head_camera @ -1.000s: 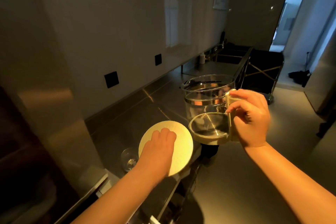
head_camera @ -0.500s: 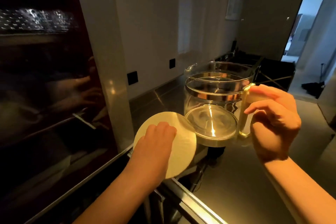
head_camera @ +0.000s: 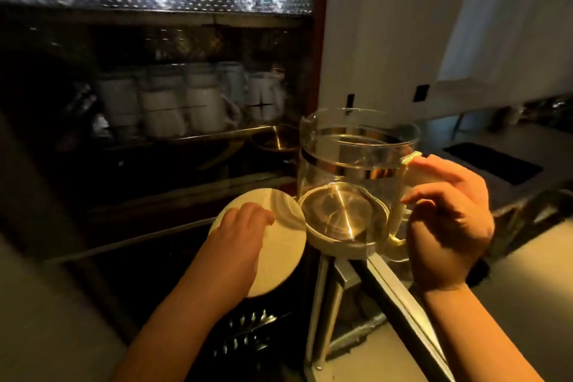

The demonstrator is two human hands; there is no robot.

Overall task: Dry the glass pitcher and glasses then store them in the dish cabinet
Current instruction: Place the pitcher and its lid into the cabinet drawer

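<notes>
Ahead-left of both hands: open dark dish cabinet (head_camera: 173, 164) | upright clear glass pitcher (head_camera: 353, 183) gripped by handle, right hand (head_camera: 446, 220) | round cream lid (head_camera: 266, 242) grasped, left hand (head_camera: 238, 236), nearer cabinet.

We're in a kitchen, dimly lit: a dish cabinet (head_camera: 161, 133) stands open with rows of white mugs (head_camera: 173, 102) on a shelf, a steel desk (head_camera: 511, 146) runs along the wall, and wall sockets (head_camera: 421, 93) sit just above it.
</notes>
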